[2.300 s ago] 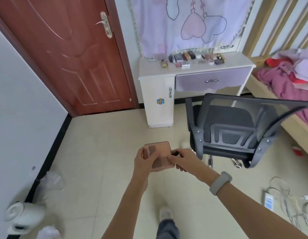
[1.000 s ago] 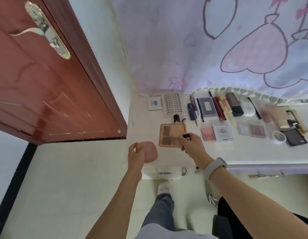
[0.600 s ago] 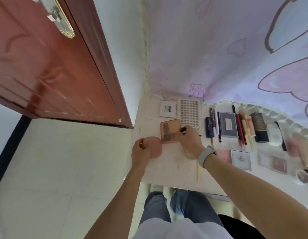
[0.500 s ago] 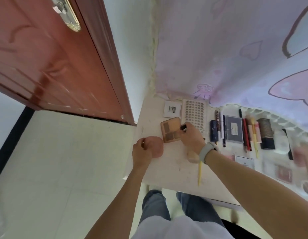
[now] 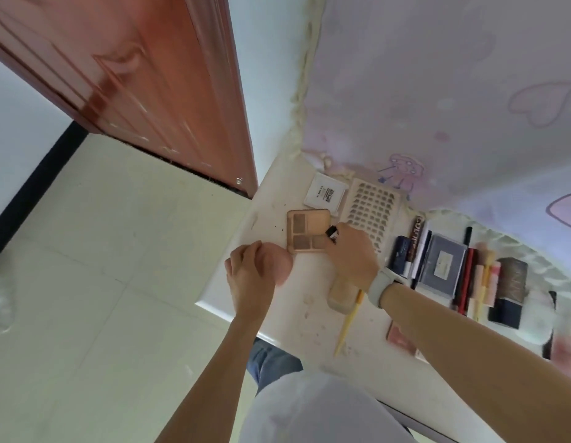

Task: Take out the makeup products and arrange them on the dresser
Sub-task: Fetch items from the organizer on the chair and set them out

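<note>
A tan eyeshadow palette (image 5: 308,230) lies flat near the left end of the white dresser top (image 5: 271,193). My right hand (image 5: 353,255) rests at the palette's right edge and grips a small black tube (image 5: 332,233), its tip at the palette corner. My left hand (image 5: 249,276) grips a pink makeup sponge (image 5: 279,265) just over the dresser's left edge, below the palette. A white compact (image 5: 325,195) and a tray of false lashes (image 5: 372,215) lie behind the palette.
Several pencils, tubes and a grey case (image 5: 442,270) line the dresser to the right. A yellow brush (image 5: 348,327) and a beige bottle (image 5: 340,295) lie under my right wrist. A red-brown door (image 5: 134,75) stands left, over tiled floor (image 5: 86,282).
I walked from the floor up to the dresser. The palette went from both hands onto the dresser top, then slid left beside the white compact. My left hand kept the sponge.
</note>
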A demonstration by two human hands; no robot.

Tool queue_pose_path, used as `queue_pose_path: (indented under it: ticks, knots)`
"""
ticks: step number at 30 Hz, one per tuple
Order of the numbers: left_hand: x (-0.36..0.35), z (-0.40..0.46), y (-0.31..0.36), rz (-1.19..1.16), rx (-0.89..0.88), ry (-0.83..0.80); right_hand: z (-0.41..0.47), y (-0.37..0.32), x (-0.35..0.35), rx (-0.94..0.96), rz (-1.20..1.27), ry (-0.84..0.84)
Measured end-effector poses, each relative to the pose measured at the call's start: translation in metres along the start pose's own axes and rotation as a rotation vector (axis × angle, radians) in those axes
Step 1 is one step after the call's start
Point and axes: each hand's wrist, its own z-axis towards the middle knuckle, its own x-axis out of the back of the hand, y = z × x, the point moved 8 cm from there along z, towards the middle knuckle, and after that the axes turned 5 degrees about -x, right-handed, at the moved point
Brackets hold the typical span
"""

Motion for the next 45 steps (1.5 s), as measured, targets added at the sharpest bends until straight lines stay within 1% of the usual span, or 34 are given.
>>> queue_pose_path:
  ticks: [3, 6, 9, 15, 19, 23, 27, 31, 33, 35, 38, 40, 42, 45]
  knots:
    - [-0.004, -0.008, 0.004, 0.023, 0.032, 0.109, -0.006, 0.004, 0.006, 0.073, 0.058, 0.031]
    - [-0.008, -0.011, 0.007, 0.052, 0.049, 0.177, -0.01, 0.008, 0.008, 0.137, 0.093, 0.031]
    - [-0.008, -0.012, 0.006, 0.067, 0.041, 0.181, -0.016, 0.009, 0.008, 0.206, 0.124, 0.017]
    - [-0.002, -0.007, 0.007, 0.067, -0.023, 0.121, -0.03, -0.003, -0.002, 0.287, 0.153, 0.005]
    - [0.001, -0.002, 0.006, 0.06, -0.04, 0.038, -0.04, -0.007, -0.011, 0.236, 0.223, 0.003]
    - [0.002, 0.003, 0.003, 0.044, -0.051, -0.025, -0.044, -0.01, -0.026, 0.171, 0.203, -0.019]
    - [0.004, 0.006, 0.001, 0.037, -0.065, -0.062, -0.041, -0.012, -0.035, 0.081, 0.105, 0.015]
    - [0.003, 0.004, 0.004, 0.048, -0.086, -0.056, -0.041, -0.011, -0.032, 0.067, 0.006, 0.051]
    - [-0.001, 0.001, 0.008, 0.079, -0.105, -0.032, -0.043, -0.011, -0.026, 0.128, -0.028, 0.082]
    - [-0.007, -0.005, 0.011, 0.143, -0.108, -0.007, -0.046, -0.012, -0.02, 0.26, -0.035, 0.092]
    - [-0.017, -0.012, 0.015, 0.192, -0.098, 0.051, -0.049, -0.005, -0.018, 0.45, -0.129, 0.083]
    - [-0.021, -0.016, 0.016, 0.181, -0.083, 0.124, -0.05, 0.002, -0.015, 0.545, -0.173, 0.092]
    - [-0.022, -0.017, 0.016, 0.158, -0.08, 0.198, -0.051, 0.006, -0.008, 0.644, -0.177, 0.153]
    - [-0.022, -0.017, 0.013, 0.12, -0.077, 0.237, -0.047, 0.001, -0.004, 0.767, -0.189, 0.234]
